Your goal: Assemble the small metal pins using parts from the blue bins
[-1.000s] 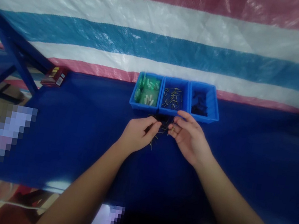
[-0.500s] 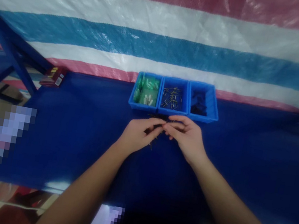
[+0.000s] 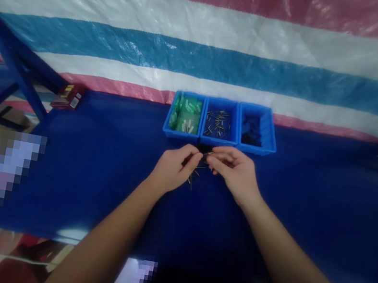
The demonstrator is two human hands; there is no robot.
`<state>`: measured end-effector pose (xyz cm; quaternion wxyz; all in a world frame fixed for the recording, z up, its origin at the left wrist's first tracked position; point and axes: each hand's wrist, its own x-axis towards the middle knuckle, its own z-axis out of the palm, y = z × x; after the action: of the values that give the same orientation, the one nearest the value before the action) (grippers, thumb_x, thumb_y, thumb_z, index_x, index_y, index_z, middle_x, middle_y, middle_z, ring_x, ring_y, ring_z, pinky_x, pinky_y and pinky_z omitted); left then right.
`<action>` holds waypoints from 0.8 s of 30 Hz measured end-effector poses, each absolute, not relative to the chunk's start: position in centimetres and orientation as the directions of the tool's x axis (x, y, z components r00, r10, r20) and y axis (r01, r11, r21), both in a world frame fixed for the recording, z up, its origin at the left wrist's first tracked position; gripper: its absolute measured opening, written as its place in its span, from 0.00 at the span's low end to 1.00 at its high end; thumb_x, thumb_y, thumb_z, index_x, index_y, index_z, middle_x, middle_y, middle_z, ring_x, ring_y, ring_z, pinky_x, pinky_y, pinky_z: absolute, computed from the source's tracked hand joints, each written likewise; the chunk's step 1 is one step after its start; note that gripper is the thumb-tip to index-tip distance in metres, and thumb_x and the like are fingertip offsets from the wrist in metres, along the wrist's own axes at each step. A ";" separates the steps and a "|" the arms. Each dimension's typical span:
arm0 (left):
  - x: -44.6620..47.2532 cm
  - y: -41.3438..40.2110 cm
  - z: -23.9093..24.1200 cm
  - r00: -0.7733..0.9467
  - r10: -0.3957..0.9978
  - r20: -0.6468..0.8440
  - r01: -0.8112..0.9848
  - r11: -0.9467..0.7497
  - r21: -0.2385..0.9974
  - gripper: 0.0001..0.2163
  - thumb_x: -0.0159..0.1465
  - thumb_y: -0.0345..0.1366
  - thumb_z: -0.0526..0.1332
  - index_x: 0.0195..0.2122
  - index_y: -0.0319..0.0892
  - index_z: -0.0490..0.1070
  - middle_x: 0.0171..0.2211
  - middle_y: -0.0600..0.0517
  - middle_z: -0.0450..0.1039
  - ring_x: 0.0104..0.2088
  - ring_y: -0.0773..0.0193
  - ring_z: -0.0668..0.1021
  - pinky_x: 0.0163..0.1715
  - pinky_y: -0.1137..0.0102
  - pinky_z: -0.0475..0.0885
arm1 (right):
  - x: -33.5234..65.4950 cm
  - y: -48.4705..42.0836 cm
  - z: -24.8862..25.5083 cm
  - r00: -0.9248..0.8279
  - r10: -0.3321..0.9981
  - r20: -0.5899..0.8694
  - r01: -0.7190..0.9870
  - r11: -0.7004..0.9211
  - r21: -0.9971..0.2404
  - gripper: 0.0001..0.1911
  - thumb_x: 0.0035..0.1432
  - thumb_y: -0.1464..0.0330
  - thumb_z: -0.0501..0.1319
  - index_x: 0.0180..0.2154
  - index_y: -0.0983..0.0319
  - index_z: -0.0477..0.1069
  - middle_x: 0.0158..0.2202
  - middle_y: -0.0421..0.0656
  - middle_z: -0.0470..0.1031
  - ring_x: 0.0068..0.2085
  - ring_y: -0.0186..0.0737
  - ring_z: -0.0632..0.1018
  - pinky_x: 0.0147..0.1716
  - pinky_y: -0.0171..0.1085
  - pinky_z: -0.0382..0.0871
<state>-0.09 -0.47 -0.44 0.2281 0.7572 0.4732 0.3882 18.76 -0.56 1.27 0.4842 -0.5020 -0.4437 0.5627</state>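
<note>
My left hand (image 3: 177, 166) and my right hand (image 3: 234, 170) face each other just in front of the blue bins, a small gap between their fingertips. Both are closed in a pinch. A thin, dark pin-like piece (image 3: 207, 154) spans the gap, its ends between the fingers; its exact kind is too small to make out. Several thin brass-coloured pins (image 3: 194, 176) lie on the table beneath my hands, partly hidden by my left fingers. Similar metal pins (image 3: 218, 122) fill part of the middle bin (image 3: 217, 141).
The left bin (image 3: 180, 135) holds white pieces and green plastic bags. Small dark parts lie in the right bin (image 3: 268, 128). A red box (image 3: 68, 96) sits at the back left of the blue table (image 3: 96, 169), by a blue metal frame (image 3: 26, 78). A striped sheet (image 3: 203, 61) hangs behind.
My fingertips have drawn slightly apart, the left ones shifting left, so the thin piece between them now shows. The bins have not moved.
</note>
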 end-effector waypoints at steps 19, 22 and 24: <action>0.0 -0.3 -0.4 0.210 0.888 0.409 0.495 -0.457 0.739 0.06 0.70 0.38 0.61 0.45 0.44 0.73 0.24 0.59 0.73 0.21 0.74 0.73 0.26 0.78 0.68 | 18.7 -0.6 1.6 -0.030 0.993 -0.112 -0.047 -0.114 -0.992 0.11 0.52 0.63 0.74 0.36 0.62 0.81 0.26 0.40 0.79 0.25 0.32 0.77 0.27 0.35 0.74; 0.0 -0.3 -0.5 0.217 0.897 0.386 0.526 -0.440 0.727 0.06 0.71 0.38 0.59 0.43 0.44 0.74 0.26 0.58 0.76 0.22 0.73 0.74 0.26 0.77 0.68 | 18.8 -0.7 1.6 -0.027 0.993 -0.113 -0.036 -0.114 -0.993 0.11 0.52 0.63 0.74 0.35 0.62 0.81 0.26 0.40 0.79 0.25 0.32 0.76 0.27 0.36 0.74; -0.1 -0.3 -0.5 0.227 0.900 0.373 0.556 -0.434 0.709 0.08 0.71 0.39 0.58 0.41 0.43 0.74 0.27 0.57 0.76 0.23 0.72 0.75 0.26 0.76 0.67 | 18.8 -0.7 1.6 -0.029 0.994 -0.102 -0.024 -0.103 -0.994 0.11 0.51 0.63 0.74 0.35 0.62 0.81 0.26 0.40 0.80 0.25 0.32 0.77 0.27 0.36 0.74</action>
<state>-0.08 -0.31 -0.49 0.2204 0.7516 0.4843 0.3899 18.80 -0.72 1.61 0.4731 -0.5118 -0.4742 0.5380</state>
